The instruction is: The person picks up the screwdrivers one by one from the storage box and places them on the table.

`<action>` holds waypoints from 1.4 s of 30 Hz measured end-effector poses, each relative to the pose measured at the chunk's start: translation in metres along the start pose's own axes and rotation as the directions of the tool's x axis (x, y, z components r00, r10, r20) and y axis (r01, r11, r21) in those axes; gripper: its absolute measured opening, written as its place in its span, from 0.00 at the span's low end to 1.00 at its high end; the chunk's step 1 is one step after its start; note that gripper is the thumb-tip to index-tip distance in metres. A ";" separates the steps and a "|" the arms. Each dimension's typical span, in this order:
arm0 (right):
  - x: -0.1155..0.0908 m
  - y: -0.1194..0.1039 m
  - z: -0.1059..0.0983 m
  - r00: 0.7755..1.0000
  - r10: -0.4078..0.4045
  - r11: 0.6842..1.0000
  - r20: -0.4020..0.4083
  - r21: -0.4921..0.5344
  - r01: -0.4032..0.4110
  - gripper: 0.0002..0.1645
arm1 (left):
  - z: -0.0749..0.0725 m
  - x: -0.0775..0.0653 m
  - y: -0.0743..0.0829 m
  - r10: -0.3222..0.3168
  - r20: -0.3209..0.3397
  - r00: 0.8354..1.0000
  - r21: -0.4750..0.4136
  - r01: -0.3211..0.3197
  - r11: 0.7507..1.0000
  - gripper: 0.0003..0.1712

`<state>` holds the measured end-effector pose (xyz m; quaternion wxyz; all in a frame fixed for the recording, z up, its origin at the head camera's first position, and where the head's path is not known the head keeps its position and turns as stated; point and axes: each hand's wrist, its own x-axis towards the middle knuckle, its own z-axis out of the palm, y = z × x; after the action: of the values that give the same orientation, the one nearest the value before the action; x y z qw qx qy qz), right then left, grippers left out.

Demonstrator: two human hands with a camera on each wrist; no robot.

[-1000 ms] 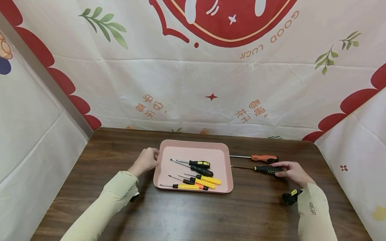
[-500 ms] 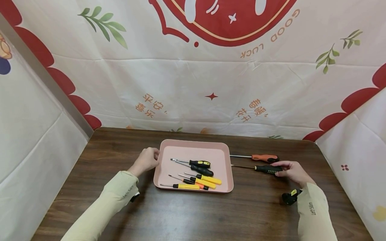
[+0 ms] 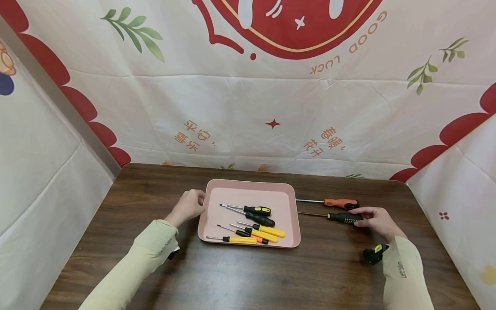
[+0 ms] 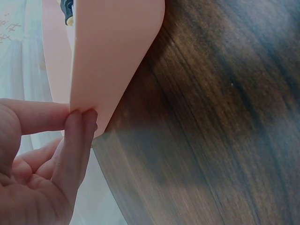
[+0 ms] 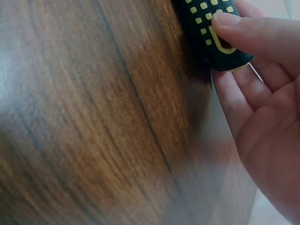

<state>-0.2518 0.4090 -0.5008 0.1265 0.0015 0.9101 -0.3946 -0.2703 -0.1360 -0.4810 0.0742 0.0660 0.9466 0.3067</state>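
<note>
My left hand (image 3: 188, 206) pinches the left rim of a pink tray (image 3: 248, 185) between thumb and fingers, as the left wrist view shows close up. My right hand (image 3: 376, 221) holds the handle end of a black screwdriver (image 3: 342, 218) with yellow dots; its shaft points left to the tray's right wall. In the right wrist view the thumb presses on the dotted handle (image 5: 204, 28), with fingers beneath it. Just behind lies an orange-handled screwdriver (image 3: 340, 203), its shaft also toward the tray. Inside the tray lie several screwdrivers, among them a black one (image 3: 259, 219) and a yellow one (image 3: 265, 235).
The brown wooden table (image 3: 248, 280) runs back to a white printed cloth (image 3: 248, 103). More cloth hangs at the left and right sides. A black wrist camera (image 3: 373, 255) sits by the right sleeve.
</note>
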 end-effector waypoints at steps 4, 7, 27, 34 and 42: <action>-0.001 0.003 -0.002 1.000 0.014 0.999 -0.016 0.034 -0.013 0.29 | 0.000 0.000 0.001 -0.009 0.005 1.000 -0.003 0.009 1.000 0.18; -0.001 0.007 -0.003 1.000 0.007 0.997 -0.021 0.077 -0.006 0.29 | 0.000 -0.001 0.002 -0.011 0.003 1.000 -0.002 0.011 1.000 0.18; -0.012 0.002 -0.012 0.998 -0.052 0.983 -0.042 0.172 0.058 0.30 | -0.001 -0.001 0.000 -0.004 -0.009 1.000 0.007 0.004 1.000 0.18; -0.018 -0.020 -0.012 0.992 -0.033 0.999 -0.120 -0.002 0.033 0.31 | -0.001 -0.002 0.001 0.000 -0.004 1.000 0.019 0.000 1.000 0.18; -0.017 -0.048 -0.008 0.988 -0.116 0.991 -0.102 0.049 0.121 0.33 | 0.000 -0.002 0.000 0.014 -0.009 1.000 0.020 -0.014 1.000 0.16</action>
<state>-0.2424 0.3829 -0.4571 0.0573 -0.0296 0.9024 -0.4260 -0.2681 -0.1362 -0.4803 0.0671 0.0719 0.9495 0.2980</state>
